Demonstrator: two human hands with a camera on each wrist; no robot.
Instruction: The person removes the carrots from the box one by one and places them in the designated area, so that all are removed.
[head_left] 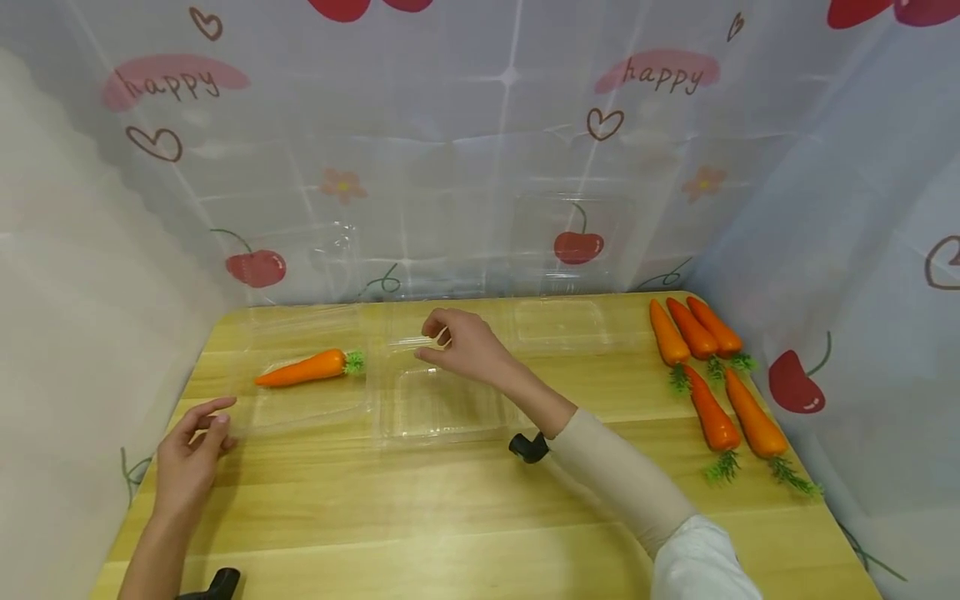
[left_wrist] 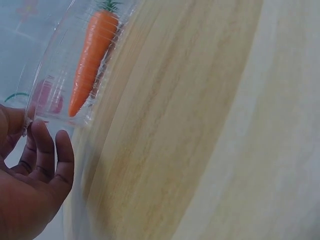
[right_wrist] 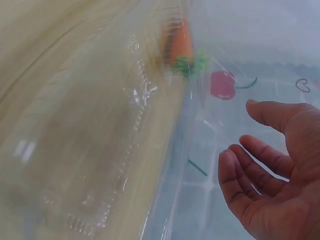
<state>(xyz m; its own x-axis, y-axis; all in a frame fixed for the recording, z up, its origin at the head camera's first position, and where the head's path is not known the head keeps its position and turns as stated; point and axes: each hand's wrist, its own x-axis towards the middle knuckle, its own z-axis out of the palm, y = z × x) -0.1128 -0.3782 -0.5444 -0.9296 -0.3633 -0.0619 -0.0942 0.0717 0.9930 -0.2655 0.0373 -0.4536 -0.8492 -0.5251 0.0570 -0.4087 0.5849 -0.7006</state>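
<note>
An orange carrot (head_left: 303, 369) with a green top lies in the left clear plastic container (head_left: 300, 423), whose lid (head_left: 341, 250) stands up at the back. My left hand (head_left: 191, 454) is at this container's near left corner. In the left wrist view, the corner of its rim (left_wrist: 26, 129) lies between the thumb and a fingertip. Over the middle clear plastic container (head_left: 442, 435) hovers my right hand (head_left: 468, 346), thumb and fingers apart and nothing between them. The right wrist view shows the right hand's fingers (right_wrist: 255, 170) loosely bent, beside the plastic.
A third clear container (head_left: 558, 325) stands at the back right, its lid (head_left: 525, 242) up against the printed curtain (head_left: 450, 150). Several carrots (head_left: 712, 408) lie in two rows along the right side of the wooden table (head_left: 420, 533).
</note>
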